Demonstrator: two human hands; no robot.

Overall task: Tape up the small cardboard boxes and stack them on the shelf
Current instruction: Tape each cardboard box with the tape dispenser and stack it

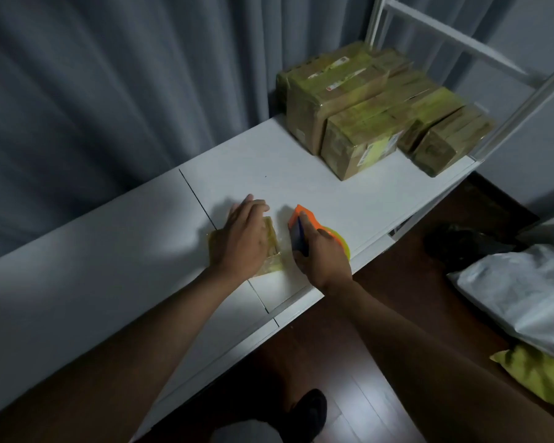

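A single wide-angle view from the person's head looks forward and steeply down onto a white shelf surface [301,174] that runs diagonally from lower left to upper right. Both forearms reach in from the bottom edge, close to the lens. The shelf's far end, a grey curtain [109,91] behind it and dark wooden floor [349,362] below fill the rest, bowed toward the edges.

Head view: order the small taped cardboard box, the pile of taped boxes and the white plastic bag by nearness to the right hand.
1. Small taped cardboard box, just left of the right hand, under the left hand.
2. Pile of taped boxes, far end of the shelf.
3. White plastic bag, far right, off the shelf.
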